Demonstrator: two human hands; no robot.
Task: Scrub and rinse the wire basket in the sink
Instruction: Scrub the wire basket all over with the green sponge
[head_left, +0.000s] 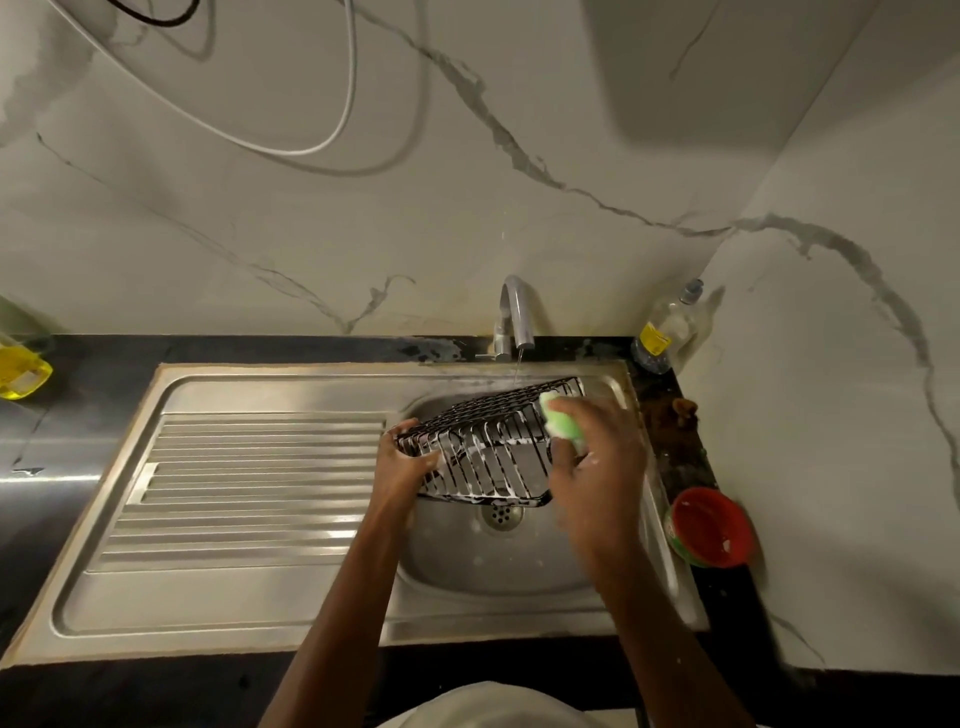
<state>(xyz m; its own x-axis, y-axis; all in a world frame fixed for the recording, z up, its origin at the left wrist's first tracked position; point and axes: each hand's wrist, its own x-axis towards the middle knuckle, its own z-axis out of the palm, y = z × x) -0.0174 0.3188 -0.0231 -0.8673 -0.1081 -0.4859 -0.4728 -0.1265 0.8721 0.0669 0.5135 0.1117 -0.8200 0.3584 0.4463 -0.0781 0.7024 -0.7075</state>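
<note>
while the wire basket (488, 441) is tilted over the sink (270, 597) bowl, the left hand (402, 462) grips its left end, with fingers curled around the wires. the right hand (597, 457) is blurred, but its fingers pinch a green sponge (563, 422) that presses on the right end of the basket. white foam sits on the wires and on both hands. the tap (514, 317) stands at the back edge of the sink – a thin stream of water falls from it onto the far side of the basket. a bottle (667, 327) stands at the back right corner of the counter, and a red bowl (711, 525) sits near the right edge of the sink.
</note>
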